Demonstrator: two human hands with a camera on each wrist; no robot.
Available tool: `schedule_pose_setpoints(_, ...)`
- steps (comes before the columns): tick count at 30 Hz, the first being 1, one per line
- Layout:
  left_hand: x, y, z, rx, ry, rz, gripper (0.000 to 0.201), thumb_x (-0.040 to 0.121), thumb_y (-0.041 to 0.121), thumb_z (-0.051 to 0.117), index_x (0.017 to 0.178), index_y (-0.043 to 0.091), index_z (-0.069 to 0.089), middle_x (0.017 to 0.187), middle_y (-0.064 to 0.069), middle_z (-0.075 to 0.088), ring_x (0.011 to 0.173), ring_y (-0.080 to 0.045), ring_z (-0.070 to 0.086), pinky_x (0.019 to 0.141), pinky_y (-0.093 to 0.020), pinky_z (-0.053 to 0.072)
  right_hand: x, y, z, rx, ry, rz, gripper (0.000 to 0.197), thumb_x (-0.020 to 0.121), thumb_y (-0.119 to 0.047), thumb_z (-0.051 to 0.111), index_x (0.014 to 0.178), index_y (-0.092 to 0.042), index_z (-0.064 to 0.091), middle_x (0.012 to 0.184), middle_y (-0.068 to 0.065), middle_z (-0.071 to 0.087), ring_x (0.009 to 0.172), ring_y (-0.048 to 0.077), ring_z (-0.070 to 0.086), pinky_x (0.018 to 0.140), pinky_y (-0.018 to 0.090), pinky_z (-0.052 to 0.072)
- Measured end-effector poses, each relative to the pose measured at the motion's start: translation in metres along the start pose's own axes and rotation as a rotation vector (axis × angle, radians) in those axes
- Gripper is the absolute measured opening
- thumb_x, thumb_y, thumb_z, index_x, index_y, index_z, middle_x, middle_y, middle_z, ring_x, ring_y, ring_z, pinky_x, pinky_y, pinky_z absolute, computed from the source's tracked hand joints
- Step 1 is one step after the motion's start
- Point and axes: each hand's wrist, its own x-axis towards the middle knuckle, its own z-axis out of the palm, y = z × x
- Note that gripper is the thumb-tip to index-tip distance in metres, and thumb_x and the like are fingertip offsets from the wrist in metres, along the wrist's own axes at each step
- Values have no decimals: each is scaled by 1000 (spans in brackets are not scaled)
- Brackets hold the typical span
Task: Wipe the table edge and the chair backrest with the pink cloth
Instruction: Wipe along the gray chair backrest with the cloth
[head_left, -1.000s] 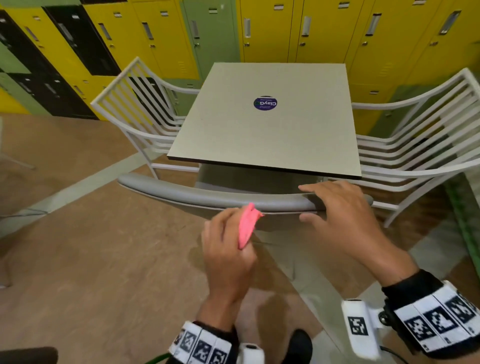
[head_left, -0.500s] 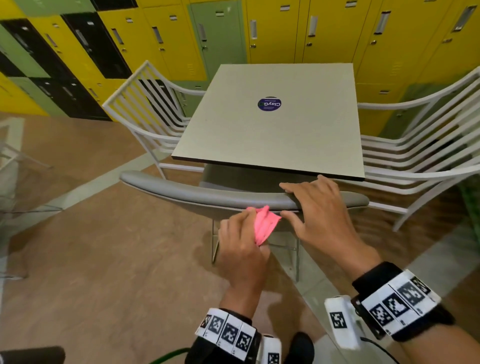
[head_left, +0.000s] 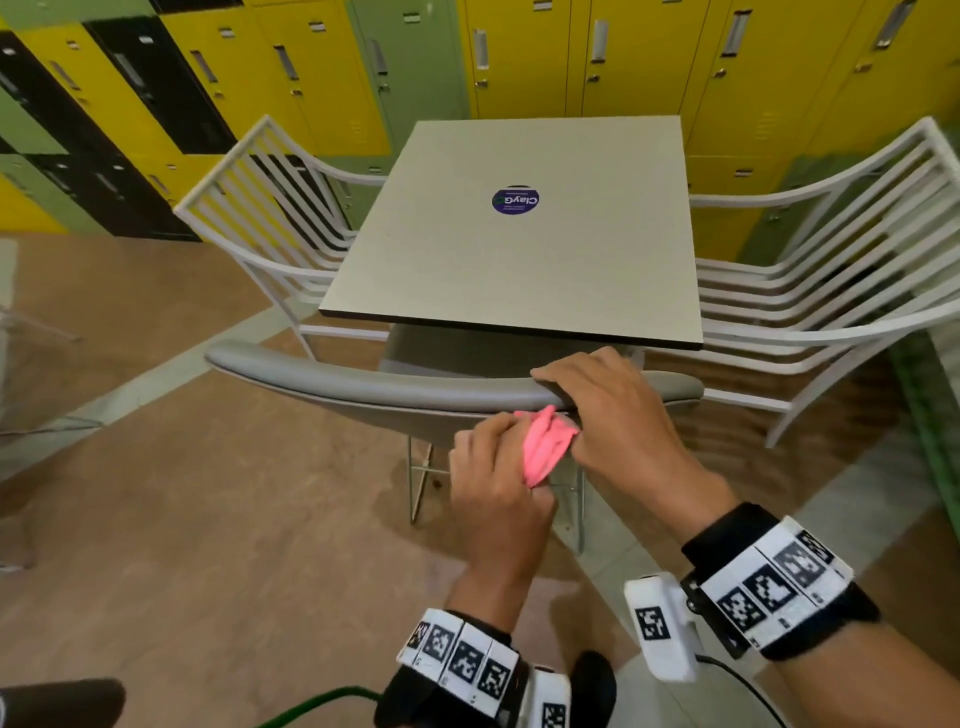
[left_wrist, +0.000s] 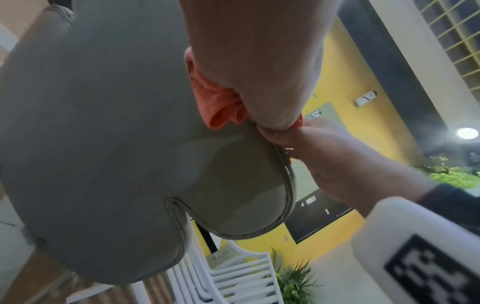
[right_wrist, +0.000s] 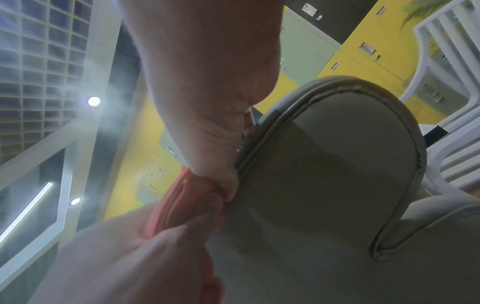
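Pink cloth (head_left: 543, 449) btwn both hands, at backrest (head_left: 363, 387)

Head view evenly lit and sharp with wide-angle bowing at the edges; both wrist views dim, soft and grainy, ceiling lights (right_wrist: 93, 101) flaring with haze, the near hands blurred, backrest (left_wrist: 103, 123) in shade.

Yellow, green and black lockers (head_left: 649, 57) line the far wall. White slatted chairs (head_left: 831, 270) stand left and right of the square surface (head_left: 519, 249). The floor (head_left: 182, 519) is brown with a pale strip. Round ceiling lights (right_wrist: 94, 101) glow above.
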Motion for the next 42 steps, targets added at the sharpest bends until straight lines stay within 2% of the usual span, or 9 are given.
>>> schedule_pose_setpoints(5, 3, -21, -29, 27, 58, -14, 55, 74, 15, 57, 126, 13, 76, 114, -4, 68, 96, -21, 55, 71, -38, 50, -17, 33, -40, -32, -13, 116, 58, 85, -48, 76, 138, -30, 61, 127, -8, 66, 116, 16, 51, 97, 32, 38)
schedule_pose_setpoints(9, 5, -28, -19, 79, 52, -87, 53, 74, 14, 56, 123, 9, 76, 112, -9, 67, 96, -25, 57, 68, -46, 54, -28, 58, -53, -66, -46, 185, 51, 87, -48, 74, 134, -30, 64, 126, -7, 68, 116, 17, 52, 101, 37, 40)
schedule_pose_setpoints(14, 1, 6, 13, 34, 76, -34, 54, 67, 7, 55, 116, 6, 77, 112, -9, 68, 96, -28, 58, 73, -47, 55, -27, 63, -45, -39, -10, 197, 47, 84, -41, 79, 128, -28, 67, 121, -7, 66, 109, 16, 51, 96, 34, 39)
schedule_pose_setpoints(21, 1, 39, 34, 81, 52, 78, 56, 58, 4, 55, 110, 2, 76, 108, -13, 70, 88, -33, 57, 70, -46, 48, -27, 68, -39, 13, 34, 175, 44, 80, -34, 84, 121, -26, 70, 113, -6, 67, 102, 18, 52, 87, 33, 40)
schedule_pose_setpoints(27, 2, 65, 57, 89, 30, 237, 47, 66, 2, 66, 112, 5, 78, 108, -12, 72, 90, -29, 61, 73, -36, 42, -35, 86, -44, 46, 13, 188, 53, 82, -25, 84, 133, -23, 68, 126, -1, 69, 116, 21, 54, 96, 29, 36)
schedule_pose_setpoints(31, 8, 78, 84, 107, 34, 327, 43, 68, -2, 74, 110, 5, 79, 106, -13, 73, 88, -28, 59, 72, -36, 38, -51, 108, -60, 5, 8, 303, 61, 79, -22, 87, 136, -24, 65, 133, 0, 67, 124, 24, 53, 106, 36, 37)
schedule_pose_setpoints(36, 17, 93, 106, 183, -23, 364, 18, 103, 15, 62, 104, 8, 78, 104, -12, 71, 85, -30, 59, 73, -39, 41, -82, 133, -74, -63, 13, 447, 64, 77, -23, 88, 136, -28, 63, 131, -1, 66, 122, 22, 52, 99, 28, 30)
schedule_pose_setpoints(39, 24, 115, 120, 257, -175, 408, 10, 98, 18, 72, 95, 9, 75, 102, -10, 67, 86, -31, 58, 72, -40, 41, -94, 137, -74, -64, -7, 490, 64, 78, -19, 87, 137, -26, 62, 131, -1, 66, 120, 22, 54, 98, 28, 32)
schedule_pose_setpoints(42, 38, 135, 118, 218, -189, 463, 7, 92, 13, 74, 99, 12, 76, 105, -8, 66, 90, -29, 55, 73, -40, 39, -99, 141, -74, -31, 18, 518, 65, 79, 0, 77, 138, -23, 62, 130, 2, 67, 118, 24, 55, 94, 27, 33)
